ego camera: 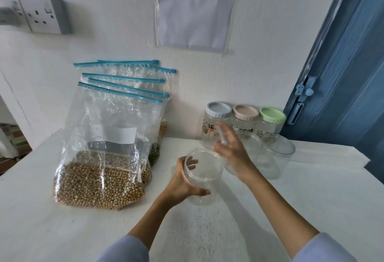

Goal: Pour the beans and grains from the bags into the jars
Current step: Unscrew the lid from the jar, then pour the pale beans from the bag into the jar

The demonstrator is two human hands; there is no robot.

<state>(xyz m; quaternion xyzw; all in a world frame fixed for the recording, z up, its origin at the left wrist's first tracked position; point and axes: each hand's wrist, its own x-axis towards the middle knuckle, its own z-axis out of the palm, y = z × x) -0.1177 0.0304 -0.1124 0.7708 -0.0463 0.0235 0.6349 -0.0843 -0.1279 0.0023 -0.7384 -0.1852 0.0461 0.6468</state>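
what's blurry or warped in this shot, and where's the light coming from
Head view: the right hand is motion-smeared, its fingers ghosted over the jars behind; the left hand gripping the open clear jar is sharper. The wall socket is soft and streaked near the frame's edge. Wide-angle distortion tilts the blue door. Light is soft and even, with faint shadows under the arms on the table.

Two bare forearms come up from the lower edge of the frame, one from about 7 o'clock and one from about 5 o'clock. Each ends in a pale blue-grey sleeve (124,249) pushed back toward the elbow; the right sleeve (324,247) is the same soft, plain cloth, with no cuff button, print or seam marking to be seen. The left hand (182,187) and the right hand (230,149) show no ring, watch, bracelet or glove. The right fingers (221,132) are blurred.
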